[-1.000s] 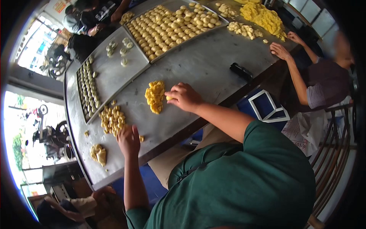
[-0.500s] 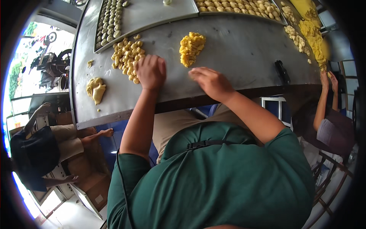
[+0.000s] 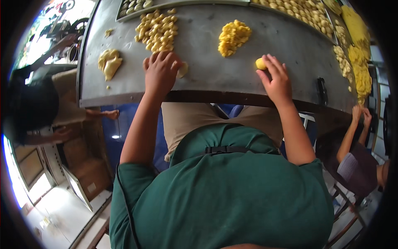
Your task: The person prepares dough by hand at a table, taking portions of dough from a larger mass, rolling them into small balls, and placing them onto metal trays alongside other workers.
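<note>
My left hand lies over the metal table with its fingers spread, at the near edge of a pile of small pale dough pieces. Beside its thumb is a flattened pale dough disc, partly covered by the hand. Farther right, my right hand has a small yellow ball between its thumb and index finger; the other fingers are stretched out. A crumbly yellow mound of filling sits between the hands, farther back. At the left lies a larger dough lump.
Metal trays of rounded balls line the table's far side. A black object lies near the right front edge. At the right, another person's hands work at a long yellow mass. Another person is at the left.
My right hand has moved right, away from the yellow filling, and a yellow ball now shows at its fingers. My left hand has spread its fingers, with a dough disc now visible beside it.
</note>
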### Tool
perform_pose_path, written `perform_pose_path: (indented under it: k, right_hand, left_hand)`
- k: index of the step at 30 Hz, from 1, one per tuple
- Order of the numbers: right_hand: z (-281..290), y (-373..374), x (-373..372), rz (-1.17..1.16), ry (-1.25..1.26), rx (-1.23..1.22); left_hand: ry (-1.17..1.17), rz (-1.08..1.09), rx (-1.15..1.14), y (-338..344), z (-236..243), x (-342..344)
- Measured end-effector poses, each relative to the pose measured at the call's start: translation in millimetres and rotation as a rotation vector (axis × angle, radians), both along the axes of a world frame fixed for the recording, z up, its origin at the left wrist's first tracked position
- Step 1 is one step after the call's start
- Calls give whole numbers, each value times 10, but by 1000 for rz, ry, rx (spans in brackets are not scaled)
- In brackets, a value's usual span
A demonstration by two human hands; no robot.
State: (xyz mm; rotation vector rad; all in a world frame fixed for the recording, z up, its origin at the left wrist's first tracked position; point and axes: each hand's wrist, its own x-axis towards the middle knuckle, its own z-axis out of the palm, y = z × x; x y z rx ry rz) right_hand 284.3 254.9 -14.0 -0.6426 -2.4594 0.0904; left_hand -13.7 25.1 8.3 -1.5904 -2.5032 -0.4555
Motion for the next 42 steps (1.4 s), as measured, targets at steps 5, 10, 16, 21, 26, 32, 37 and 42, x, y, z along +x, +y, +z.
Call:
perform_pose_path:
  k: [5, 10, 16, 21, 26, 32, 37, 42]
  right_hand:
    - [70, -4, -233, 111, 186, -209]
    - [303, -395, -422, 211, 339, -382]
    - [348, -719, -748, 430, 332, -283]
    - [617, -828, -635, 428, 480, -448]
    - [804, -950, -586, 363, 202, -22]
    - [599, -704, -518, 494, 10, -546]
    - [533, -863, -551, 405, 293, -277]
    - [402, -835, -641, 406, 136, -660]
  left_hand:
    - [-306, 63, -90, -111, 178, 159]
    - [-1521, 289, 441, -160, 18, 410]
    - [-2094, -131, 410, 66, 580, 991]
    - [-829, -110, 65, 143, 372, 741]
    - [-848, -130, -97, 185, 571, 679]
    - [-786, -115, -48, 386, 573, 927]
    - [-867, -61, -160, 298, 561, 797]
    - [-855, -22, -10, 412, 650, 928]
